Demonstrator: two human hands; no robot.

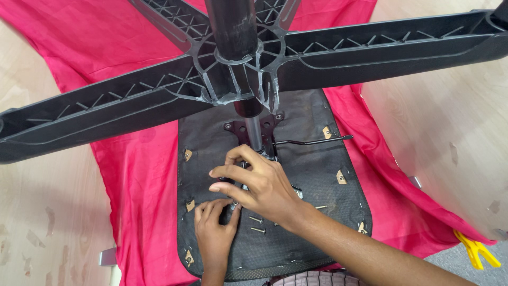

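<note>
Black ribbed chair base (pixel 254 63) looms above both hands (pixel 248 190) on its mounting plate (pixel 241 130).

Both hands are bare: the left hand (pixel 214 233) at about seven o'clock and the right hand (pixel 259 185) near the centre wear no gloves, rings or watch. Both forearms are bare as far as they show, with no sleeve or cuff in sight. The fingernails are short and plain. At six o'clock a strip of ribbed, dull pink garment (pixel 312 278) shows at the bottom edge.
</note>
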